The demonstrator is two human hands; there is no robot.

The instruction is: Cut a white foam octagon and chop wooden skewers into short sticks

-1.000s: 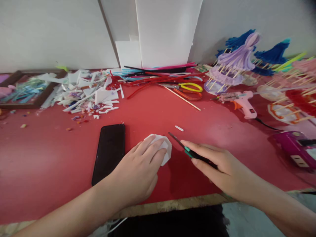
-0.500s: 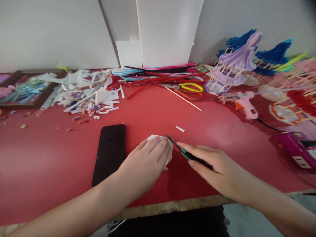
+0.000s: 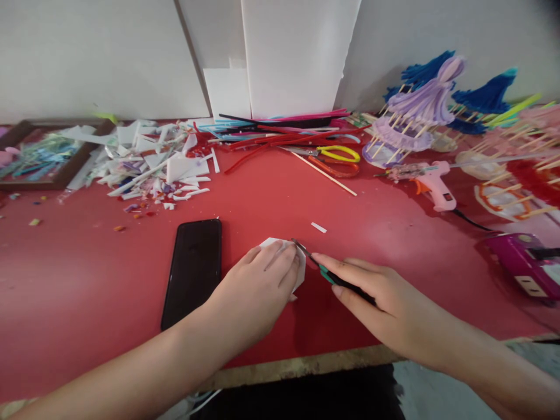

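Note:
A small white piece of board [image 3: 300,279] with angled edges is held under my left hand [image 3: 262,283]. My left fingers curl over it and cover most of it, so only its far and right edges show. My right hand [image 3: 376,297] is closed around a utility knife [image 3: 339,280] with a black and green handle. The knife's blade points up and left, its tip at the far right edge of the white piece. Just beyond lies a thin white offcut strip [image 3: 319,227]. A black phone [image 3: 192,274] lies left of my left hand.
White scraps [image 3: 153,157] and a brown frame [image 3: 74,166] lie at the back left. Behind are pipe cleaners [image 3: 280,131], scissors [image 3: 336,153] and a wooden stick [image 3: 326,172]. A pink glue gun [image 3: 440,185], a purple power strip [image 3: 520,262] and a lilac carousel-like model [image 3: 402,128] stand right.
Both hands, the knife and the white piece keep nearly the same places. The blade tip sits slightly more over the piece's edge. The whole view has shifted a little.

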